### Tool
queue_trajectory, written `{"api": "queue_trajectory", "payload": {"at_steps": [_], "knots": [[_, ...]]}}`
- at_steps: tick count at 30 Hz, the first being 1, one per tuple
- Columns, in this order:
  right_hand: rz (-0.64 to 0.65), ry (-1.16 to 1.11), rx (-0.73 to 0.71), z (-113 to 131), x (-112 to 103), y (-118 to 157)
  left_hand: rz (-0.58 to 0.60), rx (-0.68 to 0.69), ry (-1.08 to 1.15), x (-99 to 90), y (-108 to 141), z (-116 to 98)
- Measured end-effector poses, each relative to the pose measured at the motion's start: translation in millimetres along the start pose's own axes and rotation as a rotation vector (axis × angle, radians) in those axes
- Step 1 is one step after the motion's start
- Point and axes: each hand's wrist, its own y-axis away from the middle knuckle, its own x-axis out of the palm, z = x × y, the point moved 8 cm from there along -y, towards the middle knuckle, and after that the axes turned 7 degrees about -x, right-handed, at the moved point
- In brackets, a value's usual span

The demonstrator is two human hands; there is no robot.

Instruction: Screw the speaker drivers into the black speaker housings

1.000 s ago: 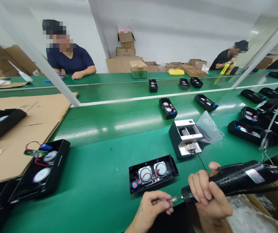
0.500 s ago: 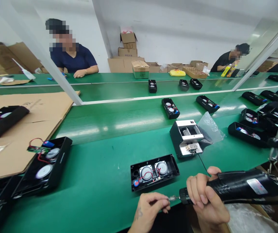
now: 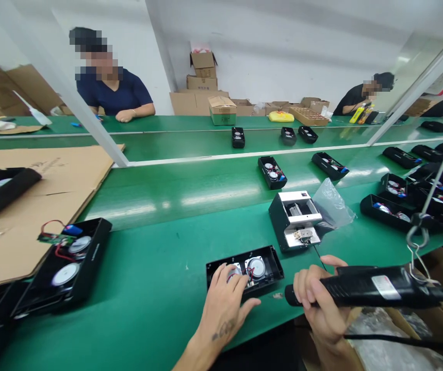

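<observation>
My right hand (image 3: 322,301) is wrapped round a black electric screwdriver (image 3: 372,288), which lies nearly level and points left. Its bit (image 3: 278,296) is blurred, close to the right front corner of an open black speaker case (image 3: 272,263). Over the left part of that case lies my left hand (image 3: 227,296), fingers stretched and thumb out to the side. The fingers partly cover one round speaker; the other speaker (image 3: 256,267), with red wires beside it, shows plainly. Whether the fingertips press on the case I cannot tell.
A black-and-silver screw feeder (image 3: 294,221) stands behind the case, a plastic bag (image 3: 333,206) beside it. More speaker cases (image 3: 78,263) lie left, on cardboard (image 3: 62,180), and piled right. A hook (image 3: 417,237) holds the screwdriver. Two co-workers (image 3: 115,95) sit opposite.
My left hand has let go of the screwdriver's bit and moved up and left onto the speaker case. The screwdriver has stayed near the same place, now turned more level.
</observation>
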Motion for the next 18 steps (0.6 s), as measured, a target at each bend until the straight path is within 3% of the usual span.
{"api": "queue_trajectory", "payload": {"at_steps": [3,6,18], "knots": [[0.019,0.043,-0.011,-9.3,-0.9,-3.7,0.093,0.046,-0.099,17.9,-0.2,3.8],[0.046,0.085,-0.018,-18.8,3.5,-5.1,0.067,0.094,-0.090,26.6,4.1,3.9],[0.118,0.135,0.022,-47.6,9.9,-0.4,0.015,0.107,-0.004,24.5,7.8,4.3]]}}
